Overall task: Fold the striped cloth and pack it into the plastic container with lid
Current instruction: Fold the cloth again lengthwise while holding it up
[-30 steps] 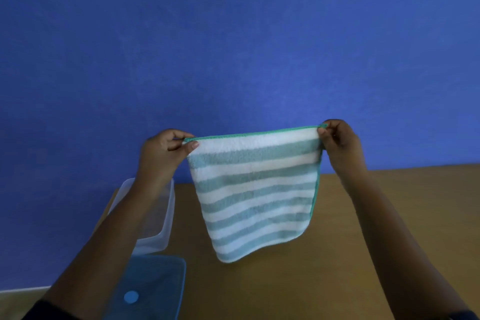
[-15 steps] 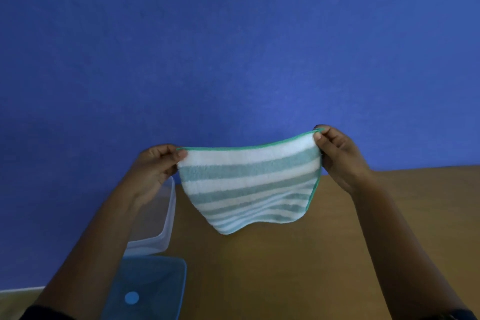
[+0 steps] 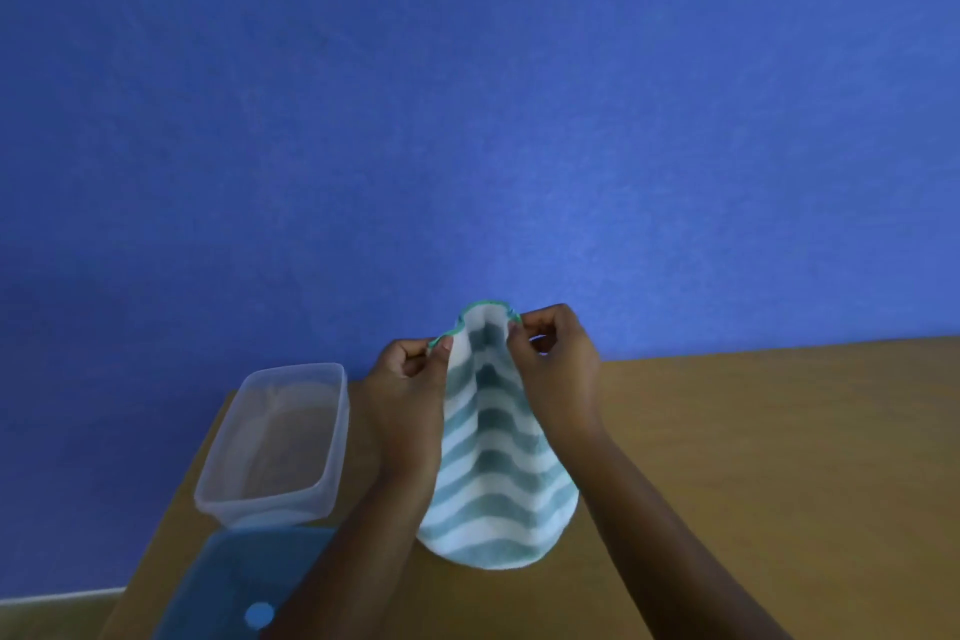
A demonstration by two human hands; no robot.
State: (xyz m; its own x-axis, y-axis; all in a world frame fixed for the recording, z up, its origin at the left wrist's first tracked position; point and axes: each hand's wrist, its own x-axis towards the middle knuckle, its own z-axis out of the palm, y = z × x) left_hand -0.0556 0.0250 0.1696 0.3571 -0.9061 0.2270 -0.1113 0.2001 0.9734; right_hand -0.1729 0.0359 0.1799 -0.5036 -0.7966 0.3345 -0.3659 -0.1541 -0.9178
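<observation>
Striped cloth [image 3: 493, 473] hangs between left hand [image 3: 410, 374] and right hand [image 3: 558, 364], both pinching its top corners.

Wooden table [image 3: 779, 457] against blue wall [image 3: 467, 94]; pale floor strip [image 3: 52, 600].

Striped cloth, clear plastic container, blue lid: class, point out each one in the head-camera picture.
striped cloth [image 3: 498, 478]: head view, middle of the hanging striped face.
clear plastic container [image 3: 270, 502]: head view, near wall below the rim.
blue lid [image 3: 234, 582]: head view, flat top above the round spot.
</observation>
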